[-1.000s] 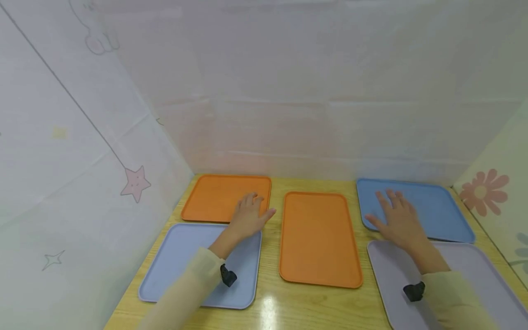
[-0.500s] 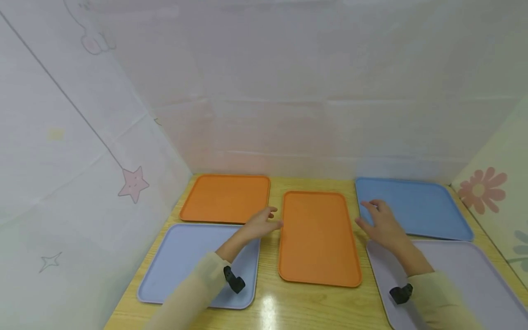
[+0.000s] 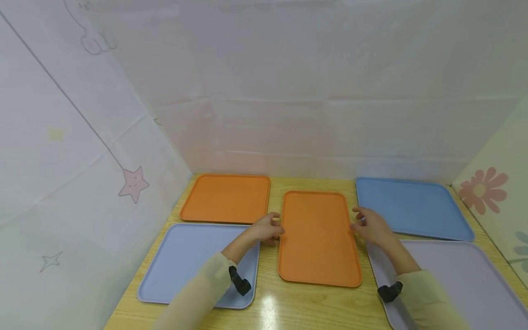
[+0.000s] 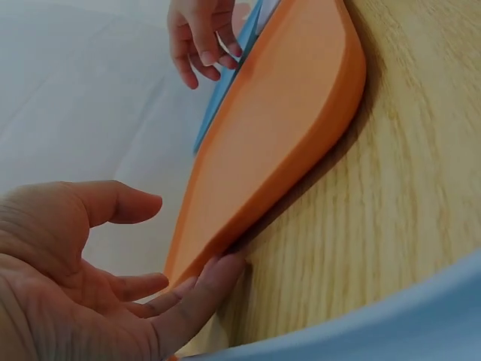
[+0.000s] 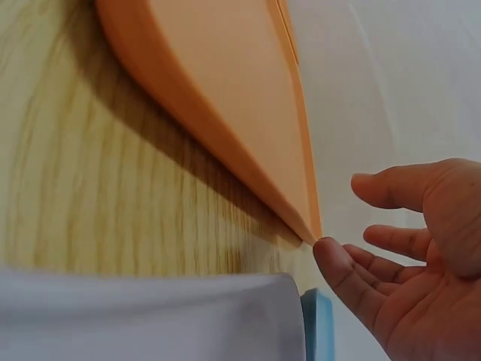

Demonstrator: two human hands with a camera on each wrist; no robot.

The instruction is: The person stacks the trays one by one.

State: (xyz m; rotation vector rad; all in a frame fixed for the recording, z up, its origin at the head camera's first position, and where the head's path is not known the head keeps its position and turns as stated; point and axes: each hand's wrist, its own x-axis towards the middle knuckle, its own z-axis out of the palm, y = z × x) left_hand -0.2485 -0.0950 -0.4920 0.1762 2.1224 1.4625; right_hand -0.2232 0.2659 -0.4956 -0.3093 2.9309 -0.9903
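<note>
An orange tray (image 3: 319, 243) lies lengthwise in the middle of the wooden table, with a hand at each long side. My left hand (image 3: 264, 229) is at its left edge. Seen from the left wrist, that hand's (image 4: 83, 278) lower fingertips meet the tray's outer side (image 4: 278, 113), while the thumb is raised apart from it. Across from it, my right hand (image 3: 373, 228) has bent fingers by the right edge. In the right wrist view a fingertip of this hand (image 5: 421, 278) is right at the tray's (image 5: 233, 83) far end, thumb apart.
Another orange tray (image 3: 227, 199) lies back left, above a pale blue tray (image 3: 194, 256). A blue tray (image 3: 416, 206) stands back right, with a lilac tray (image 3: 458, 275) in front. A pale sheet (image 3: 313, 114) walls off the back of the table (image 3: 305, 311).
Both hands have moved inward from above the outer trays to the middle orange tray's two long edges. Their spread fingers have bent. The trays have stayed put.
</note>
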